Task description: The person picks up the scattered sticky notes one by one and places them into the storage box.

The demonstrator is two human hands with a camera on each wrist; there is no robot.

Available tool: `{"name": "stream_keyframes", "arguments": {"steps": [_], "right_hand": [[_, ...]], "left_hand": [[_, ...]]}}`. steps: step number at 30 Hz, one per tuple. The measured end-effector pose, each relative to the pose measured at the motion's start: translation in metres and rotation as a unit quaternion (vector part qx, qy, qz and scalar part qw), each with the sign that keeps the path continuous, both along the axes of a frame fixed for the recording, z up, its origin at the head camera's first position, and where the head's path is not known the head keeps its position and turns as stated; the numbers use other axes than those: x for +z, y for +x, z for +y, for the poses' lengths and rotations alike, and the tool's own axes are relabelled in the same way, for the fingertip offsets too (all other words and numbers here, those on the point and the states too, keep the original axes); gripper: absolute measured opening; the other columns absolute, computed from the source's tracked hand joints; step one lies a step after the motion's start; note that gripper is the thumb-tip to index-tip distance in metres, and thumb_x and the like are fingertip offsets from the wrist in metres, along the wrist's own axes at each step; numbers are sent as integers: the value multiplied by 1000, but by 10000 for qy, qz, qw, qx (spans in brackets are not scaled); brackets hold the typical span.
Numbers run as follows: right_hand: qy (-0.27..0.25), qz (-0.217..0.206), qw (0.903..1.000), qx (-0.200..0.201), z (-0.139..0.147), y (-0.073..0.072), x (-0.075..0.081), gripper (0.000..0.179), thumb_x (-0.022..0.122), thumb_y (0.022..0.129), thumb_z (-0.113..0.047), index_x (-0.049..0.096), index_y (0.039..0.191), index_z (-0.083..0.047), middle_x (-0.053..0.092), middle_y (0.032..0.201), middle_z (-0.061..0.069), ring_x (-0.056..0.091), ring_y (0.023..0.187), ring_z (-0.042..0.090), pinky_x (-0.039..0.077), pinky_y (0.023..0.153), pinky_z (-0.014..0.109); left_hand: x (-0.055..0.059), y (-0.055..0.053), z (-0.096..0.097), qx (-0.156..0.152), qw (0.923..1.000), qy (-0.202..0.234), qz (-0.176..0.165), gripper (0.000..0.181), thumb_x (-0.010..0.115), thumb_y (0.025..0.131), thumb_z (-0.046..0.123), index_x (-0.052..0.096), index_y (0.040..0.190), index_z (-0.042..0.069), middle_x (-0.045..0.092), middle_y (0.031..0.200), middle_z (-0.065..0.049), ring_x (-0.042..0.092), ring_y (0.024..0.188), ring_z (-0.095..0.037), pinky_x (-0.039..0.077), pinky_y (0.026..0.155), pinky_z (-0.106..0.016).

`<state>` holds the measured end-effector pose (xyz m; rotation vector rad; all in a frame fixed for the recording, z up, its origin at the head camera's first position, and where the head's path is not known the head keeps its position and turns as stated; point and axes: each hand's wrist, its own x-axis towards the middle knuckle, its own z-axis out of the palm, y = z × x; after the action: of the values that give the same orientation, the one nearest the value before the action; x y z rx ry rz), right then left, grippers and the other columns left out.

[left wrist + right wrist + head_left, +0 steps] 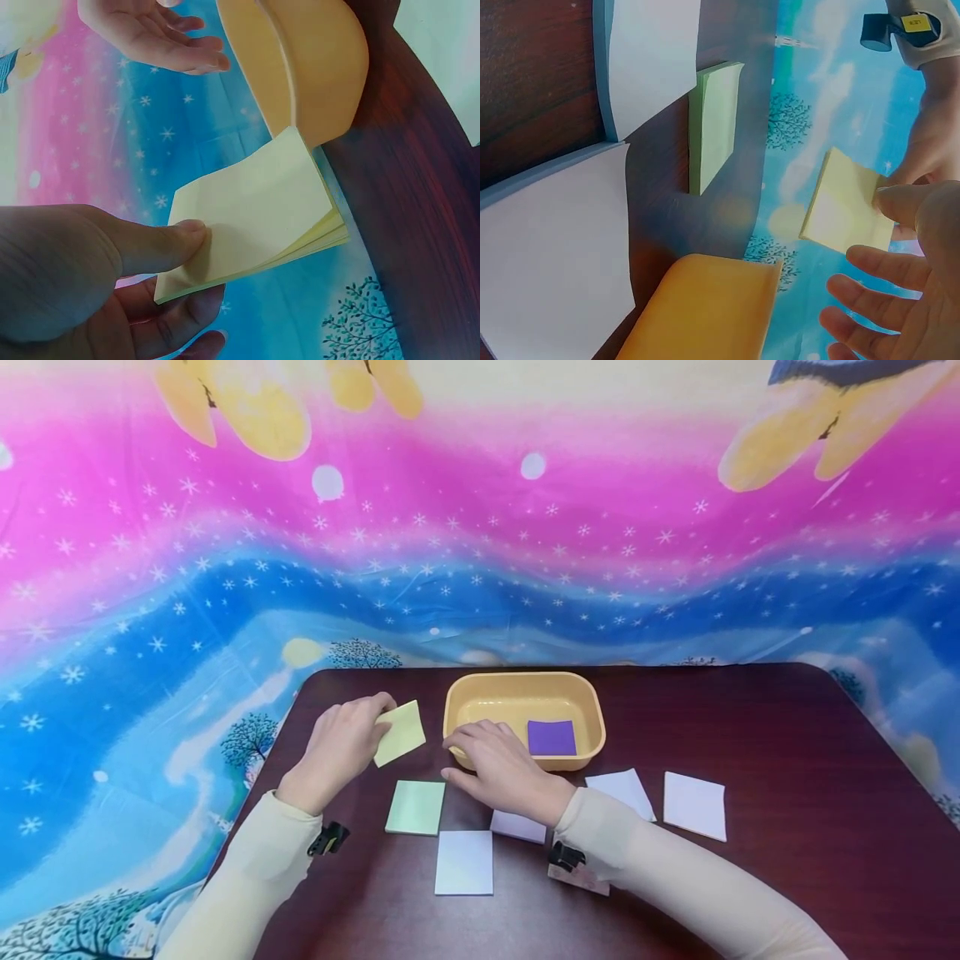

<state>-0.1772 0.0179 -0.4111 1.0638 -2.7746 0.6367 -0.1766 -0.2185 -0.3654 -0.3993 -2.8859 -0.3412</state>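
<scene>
My left hand [343,745] pinches a pad of yellow sticky notes [401,734] between thumb and fingers, held up left of the yellow plastic bin [525,680]. In the left wrist view the thumb presses on top of the yellow pad [247,206] and the fingers lie beneath it. My right hand [501,768] hovers over the bin's front left edge, its fingers spread and holding nothing. In the right wrist view that hand [900,300] appears near the yellow pad, though contact is unclear. A purple sticky note pad [552,738] lies inside the bin at the right.
On the dark wooden table [787,735] lie a green pad [416,807], a pale bluish pad [464,863], a pale lilac pad [519,827] and a pinkish pad [579,878] partly under the right forearm. Two whitish pads [694,806] [622,793] sit right of the bin.
</scene>
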Motion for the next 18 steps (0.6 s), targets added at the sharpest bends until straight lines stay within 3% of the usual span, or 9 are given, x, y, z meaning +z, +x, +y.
{"name": "stream_keyframes", "arguments": {"steps": [18], "right_hand": [[7,98,9999,-73,13,2,1,41,67,96,-41,68,126,-14,68,130,4,60,121,25,45,101,45]], "left_hand": [[11,2,11,-90,9998,23,161,13,72,92,8,69,105,11,74,86,-7,59,64,-19,46,57,-36]]}}
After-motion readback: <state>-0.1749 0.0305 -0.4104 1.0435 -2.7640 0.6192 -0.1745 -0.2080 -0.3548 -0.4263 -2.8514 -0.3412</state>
